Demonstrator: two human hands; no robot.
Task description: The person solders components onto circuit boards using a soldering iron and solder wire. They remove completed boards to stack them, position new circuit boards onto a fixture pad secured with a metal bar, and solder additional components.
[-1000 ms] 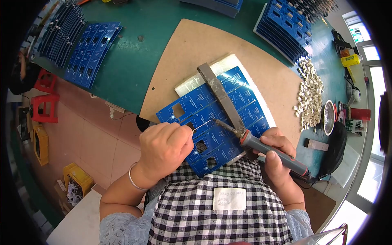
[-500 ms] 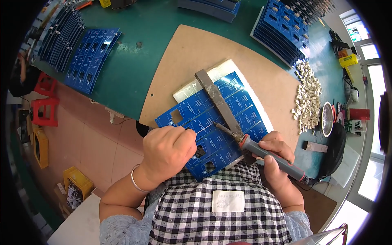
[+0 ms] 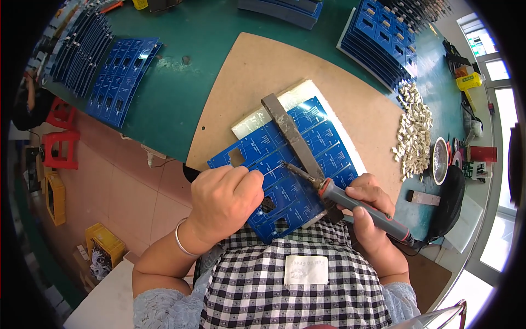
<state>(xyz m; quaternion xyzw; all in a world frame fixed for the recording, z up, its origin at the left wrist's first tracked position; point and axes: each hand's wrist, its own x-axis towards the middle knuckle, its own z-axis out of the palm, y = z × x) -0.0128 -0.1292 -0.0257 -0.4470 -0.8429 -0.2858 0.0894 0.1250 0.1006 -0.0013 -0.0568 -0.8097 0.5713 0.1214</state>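
A blue circuit board panel [image 3: 257, 147] lies at a slant on a pale block [image 3: 249, 123], with a dark metal bar [image 3: 293, 134] across it. My right hand [image 3: 372, 203] grips a grey soldering iron [image 3: 367, 211], its thumb and fingers wrapped round the handle. The iron's tip is at the middle of the panel, left of the bar. My left hand [image 3: 227, 200] is closed over the panel's left part. From it a thin silvery solder wire [image 3: 273, 172] runs toward the iron's tip; the part inside the fist is hidden.
Under the block lies a brown board [image 3: 246, 71] on the green table [image 3: 186, 33]. Stacked blue panels [image 3: 378, 38] stand far right, others [image 3: 118, 82] far left. Small pale connectors [image 3: 413, 131] are heaped at right, near a metal bowl [image 3: 439, 160]. Red stools [image 3: 61, 148] stand left.
The soldering iron and my right hand have shifted very slightly to the left, its tip still at the panel's middle. My left hand stays almost in place.
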